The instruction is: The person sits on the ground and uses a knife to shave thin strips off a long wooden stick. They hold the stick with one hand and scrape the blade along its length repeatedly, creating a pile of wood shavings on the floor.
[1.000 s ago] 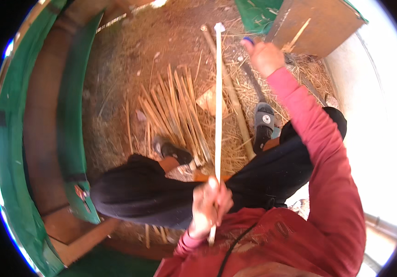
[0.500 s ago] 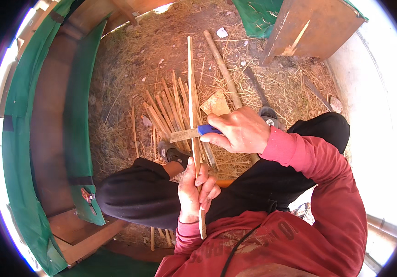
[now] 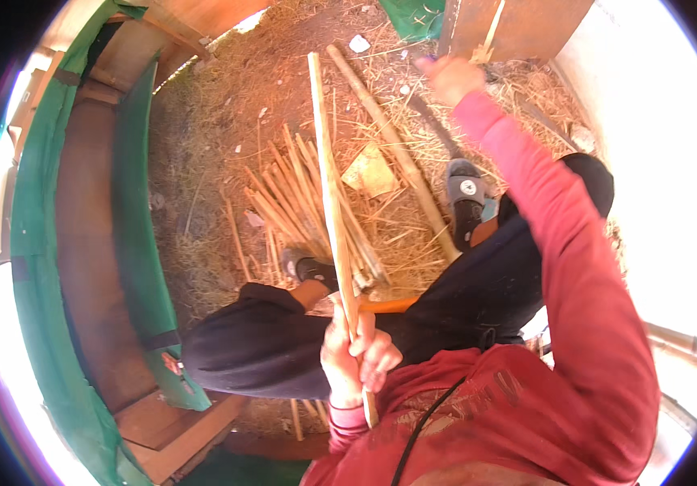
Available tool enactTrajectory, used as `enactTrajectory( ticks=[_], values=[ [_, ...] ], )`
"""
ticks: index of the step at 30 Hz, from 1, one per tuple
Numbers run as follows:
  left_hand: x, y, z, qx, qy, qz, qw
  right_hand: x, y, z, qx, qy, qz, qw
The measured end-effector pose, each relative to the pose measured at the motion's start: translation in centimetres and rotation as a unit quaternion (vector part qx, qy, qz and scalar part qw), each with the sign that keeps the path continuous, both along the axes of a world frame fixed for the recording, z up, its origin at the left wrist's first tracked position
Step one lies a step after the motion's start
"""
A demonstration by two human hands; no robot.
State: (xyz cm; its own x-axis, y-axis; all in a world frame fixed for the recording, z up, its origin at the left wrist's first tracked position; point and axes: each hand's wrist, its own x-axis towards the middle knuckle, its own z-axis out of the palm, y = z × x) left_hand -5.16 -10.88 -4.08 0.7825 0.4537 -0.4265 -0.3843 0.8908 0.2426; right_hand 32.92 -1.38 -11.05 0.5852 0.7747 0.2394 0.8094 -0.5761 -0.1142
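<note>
My left hand (image 3: 358, 353), in front of my lap, is closed around the lower part of a long, pale wooden stick (image 3: 330, 182). The stick stands nearly upright in the view, its upper end over the straw-covered ground. Far out to the right, my right hand (image 3: 455, 79) is stretched away from the stick and smeared by motion. Its fingers are wrapped round a knife, of which only a bit of the blue handle (image 3: 424, 62) shows; the blade cannot be made out.
Several split wooden sticks (image 3: 293, 198) lie fanned out by my left foot. A round pole (image 3: 393, 138) and a flat yellowish piece (image 3: 370, 172) lie beyond. Green-covered panels (image 3: 134, 219) line the left, a brown board (image 3: 518, 31) the far right, a white wall (image 3: 664, 162) the right side.
My right hand has swung forward and away from the stick, taking the knife off it. The stick has tilted a little, and the whole view has shifted slightly.
</note>
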Motion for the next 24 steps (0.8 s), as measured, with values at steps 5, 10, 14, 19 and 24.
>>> enactTrajectory(
  ticks=[5, 10, 14, 19, 24],
  values=[
    [-1.4, 3.2, -1.8, 0.011, -0.011, 0.033, 0.999, -2.4, -0.4, 4.0, 0.13, 0.166, 0.098, 0.973],
    [0.2, 3.4, -1.5, 0.067, 0.045, 0.024, 0.996, -12.3, -4.7, 6.0, 0.115, 0.169, 0.385, 0.9],
    [1.7, 2.5, -0.6, 0.166, 0.203, 0.081, 0.962, -14.3, -5.7, 5.0, 0.139, 0.166, 0.418, 0.882],
    [1.9, 2.0, -1.3, 0.263, 0.198, 0.046, 0.943, -14.1, -6.2, 4.7, 0.11, 0.168, 0.433, 0.879],
    [2.0, 1.7, -1.1, 0.29, 0.184, 0.035, 0.938, -14.2, -6.5, 4.6, 0.131, 0.182, 0.462, 0.858]
  ],
)
